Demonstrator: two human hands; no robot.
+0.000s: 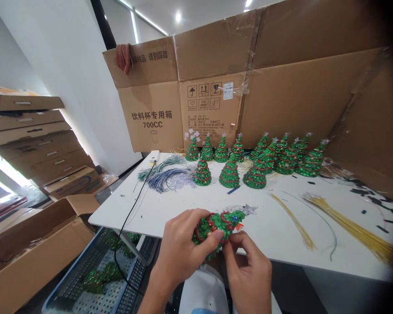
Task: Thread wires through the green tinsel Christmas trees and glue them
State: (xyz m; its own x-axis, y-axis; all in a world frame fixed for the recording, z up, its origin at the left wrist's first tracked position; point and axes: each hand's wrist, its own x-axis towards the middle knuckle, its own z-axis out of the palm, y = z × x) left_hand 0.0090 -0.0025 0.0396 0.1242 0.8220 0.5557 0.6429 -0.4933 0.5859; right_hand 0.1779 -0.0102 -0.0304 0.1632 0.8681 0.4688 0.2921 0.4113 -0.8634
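Note:
A small green Christmas tree (216,223) with red bead garland lies tilted in my left hand (186,246), its clear star (249,209) pointing right. My left fingers wrap round its base and the thumb presses on its near side. My right hand (247,266) is closed in a pinch at the lower side of the tree. What sits between those fingertips is hidden. A blue bauble and a small orange-red piece (239,226) show near the top of the tree. Several similar finished-looking trees (229,173) stand upright at the back of the table.
On the white table (183,205) lie bundles of green wires (165,165), blue wires (163,178) and gold wires (350,222). A black cable (134,205) hangs over the left edge. A cardboard wall (212,61) stands behind. Below left are a blue crate (67,272) and an open carton (36,257).

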